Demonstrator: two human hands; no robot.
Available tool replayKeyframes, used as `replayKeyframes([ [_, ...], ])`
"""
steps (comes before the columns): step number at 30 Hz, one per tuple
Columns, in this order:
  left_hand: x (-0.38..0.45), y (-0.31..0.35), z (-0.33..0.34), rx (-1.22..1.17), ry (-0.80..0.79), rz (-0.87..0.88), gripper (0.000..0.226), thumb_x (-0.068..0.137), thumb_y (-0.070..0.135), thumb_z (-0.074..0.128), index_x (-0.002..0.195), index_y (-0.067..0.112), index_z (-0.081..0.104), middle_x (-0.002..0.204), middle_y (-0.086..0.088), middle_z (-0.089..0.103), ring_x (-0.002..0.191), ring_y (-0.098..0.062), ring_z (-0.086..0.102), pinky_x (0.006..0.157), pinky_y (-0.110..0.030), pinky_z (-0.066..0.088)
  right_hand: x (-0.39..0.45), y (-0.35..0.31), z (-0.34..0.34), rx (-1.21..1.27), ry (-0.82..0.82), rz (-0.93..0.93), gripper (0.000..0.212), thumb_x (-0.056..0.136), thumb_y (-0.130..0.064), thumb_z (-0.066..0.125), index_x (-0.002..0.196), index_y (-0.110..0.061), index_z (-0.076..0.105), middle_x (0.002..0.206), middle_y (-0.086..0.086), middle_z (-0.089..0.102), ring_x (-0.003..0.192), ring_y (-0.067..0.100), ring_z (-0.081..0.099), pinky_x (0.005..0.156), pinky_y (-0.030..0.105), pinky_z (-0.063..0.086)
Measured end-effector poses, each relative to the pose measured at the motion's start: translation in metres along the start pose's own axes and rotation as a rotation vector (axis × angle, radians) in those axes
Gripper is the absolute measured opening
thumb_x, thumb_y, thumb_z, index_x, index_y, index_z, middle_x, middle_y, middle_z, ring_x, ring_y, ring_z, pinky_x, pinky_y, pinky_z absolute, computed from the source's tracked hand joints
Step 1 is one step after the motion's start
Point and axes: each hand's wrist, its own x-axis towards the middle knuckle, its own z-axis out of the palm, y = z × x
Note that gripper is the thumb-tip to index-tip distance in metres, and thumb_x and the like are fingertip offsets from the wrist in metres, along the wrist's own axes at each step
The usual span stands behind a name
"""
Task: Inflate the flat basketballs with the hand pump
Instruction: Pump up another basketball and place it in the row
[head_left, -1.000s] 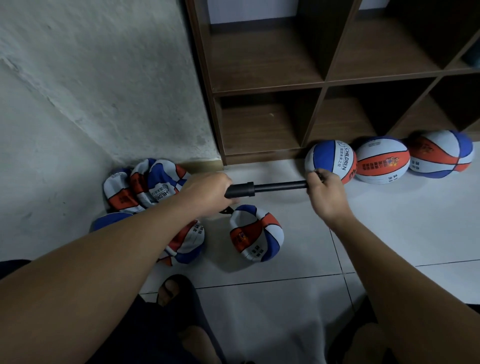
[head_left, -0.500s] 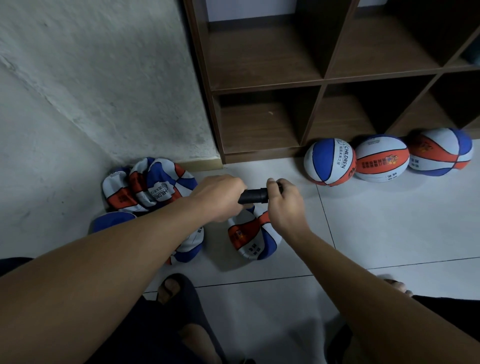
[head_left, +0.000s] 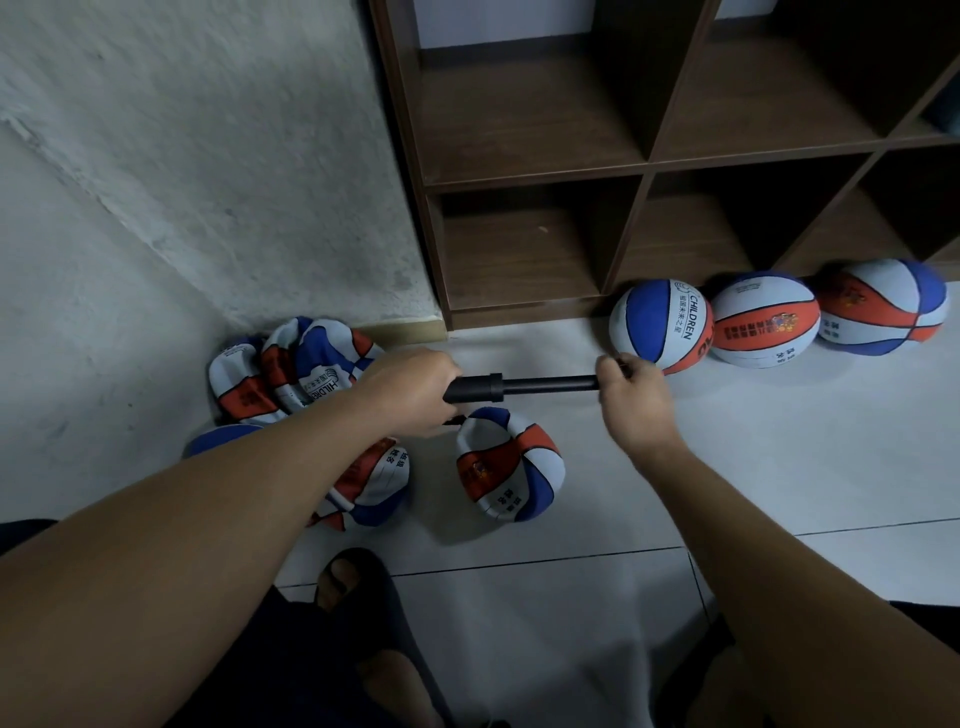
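Head view, pump (head_left: 519, 387) spanning left hand (head_left: 410, 389), right hand (head_left: 631, 400)

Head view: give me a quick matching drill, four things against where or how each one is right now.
Things:
1. left hand
2. right hand
3. ball marked CHILDREN
4. flat ball

States:
A. crumpled, on the floor below the pump
B. grips the pump barrel
C. round, by the shelf unit
D. holds the handle end, rod pulled out

Pairs: 1-B, 2-D, 3-C, 4-A
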Motion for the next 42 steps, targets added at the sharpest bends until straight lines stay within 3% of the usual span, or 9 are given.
replayKeyframes([
  [3, -0.001, -0.002, 0.001, 0.001, -0.006, 0.004, 0.023, 0.095, 0.035, 0.072, 0.076, 0.026, 0.063, 0.072, 0.003, 0.066, 0.065, -0.017, 0.066, 0.063, -0.041, 0.060, 0.002, 0.002, -0.004, 0.017, 0.062, 0.040, 0.029, 0.100, -0.021, 0.052, 0.072, -0.013, 0.046, 0.067, 0.006, 0.043, 0.065, 0.021, 0.039, 0.061, 0.037, 0.033],
  [8, 0.001, 0.009, -0.002, 0.036, 0.016, 0.053, 0.031, 0.100, 0.043, 0.070, 0.075, 0.027, 0.061, 0.073, 0.003, 0.065, 0.066, -0.018, 0.064, 0.059, -0.036, 0.053, -0.016, -0.006, 0.029, 0.004, 0.080, 0.009, 0.033, 0.105, -0.022, 0.050, 0.085, 0.003, 0.056, 0.069, 0.008, 0.052, 0.063, 0.020, 0.046, 0.059, 0.038, 0.036],
  [11, -0.001, 0.016, 0.003, -0.010, -0.015, 0.055, 0.030, 0.100, 0.044, 0.072, 0.076, 0.028, 0.062, 0.073, 0.003, 0.065, 0.066, -0.019, 0.066, 0.054, -0.031, 0.043, -0.026, -0.009, 0.042, -0.003, 0.023, -0.008, 0.038, 0.110, -0.029, 0.049, 0.088, 0.001, 0.059, 0.069, 0.008, 0.055, 0.061, 0.020, 0.050, 0.057, 0.038, 0.037],
  [21, -0.001, 0.033, 0.000, -0.044, -0.032, 0.088, 0.028, 0.099, 0.044, 0.072, 0.078, 0.029, 0.062, 0.074, 0.002, 0.065, 0.066, -0.021, 0.066, 0.058, -0.033, 0.045, -0.032, -0.013, 0.055, -0.015, -0.049, -0.052, 0.042, 0.112, -0.037, 0.046, 0.090, -0.004, 0.059, 0.071, 0.007, 0.058, 0.061, 0.020, 0.052, 0.057, 0.037, 0.040],
  [25, -0.003, 0.032, -0.004, -0.078, -0.017, 0.082, 0.029, 0.098, 0.046, 0.074, 0.077, 0.031, 0.061, 0.073, 0.005, 0.065, 0.066, -0.018, 0.065, 0.057, -0.032, 0.042, -0.027, -0.018, 0.043, -0.023, -0.086, -0.099, 0.042, 0.112, -0.036, 0.049, 0.088, -0.003, 0.059, 0.064, 0.001, 0.052, 0.053, 0.012, 0.045, 0.054, 0.034, 0.038],
  [27, -0.004, 0.024, -0.006, -0.074, -0.001, 0.077, 0.033, 0.098, 0.052, 0.075, 0.077, 0.029, 0.061, 0.071, 0.005, 0.064, 0.064, -0.015, 0.063, 0.055, -0.031, 0.040, -0.018, -0.018, 0.030, -0.026, -0.064, -0.089, 0.040, 0.109, -0.033, 0.052, 0.088, -0.001, 0.061, 0.064, 0.002, 0.051, 0.055, 0.014, 0.045, 0.055, 0.036, 0.036],
  [32, -0.007, -0.009, -0.007, -0.101, -0.022, 0.017, 0.034, 0.096, 0.055, 0.076, 0.078, 0.027, 0.067, 0.071, 0.004, 0.067, 0.064, -0.017, 0.067, 0.062, -0.038, 0.055, 0.005, -0.005, -0.006, 0.006, -0.002, 0.002, 0.031, 0.101, -0.022, 0.055, 0.088, 0.007, 0.057, 0.066, 0.006, 0.044, 0.061, 0.017, 0.038, 0.058, 0.035, 0.033],
  [37, -0.006, 0.007, -0.006, -0.081, -0.020, 0.041, 0.038, 0.098, 0.055, 0.073, 0.075, 0.027, 0.062, 0.070, 0.003, 0.065, 0.061, -0.017, 0.064, 0.058, -0.035, 0.050, -0.005, -0.005, 0.009, 0.020, 0.097, 0.003, 0.029, 0.102, -0.018, 0.052, 0.074, -0.009, 0.050, 0.065, 0.004, 0.046, 0.061, 0.018, 0.040, 0.058, 0.036, 0.033],
  [42, -0.004, 0.022, -0.001, -0.095, -0.057, 0.039, 0.030, 0.100, 0.045, 0.073, 0.078, 0.027, 0.064, 0.071, 0.002, 0.065, 0.062, -0.019, 0.064, 0.055, -0.031, 0.042, -0.020, -0.011, 0.033, -0.022, 0.127, -0.024, 0.029, 0.103, -0.020, 0.052, 0.080, -0.003, 0.057, 0.063, 0.006, 0.052, 0.057, 0.020, 0.047, 0.055, 0.037, 0.035],
])
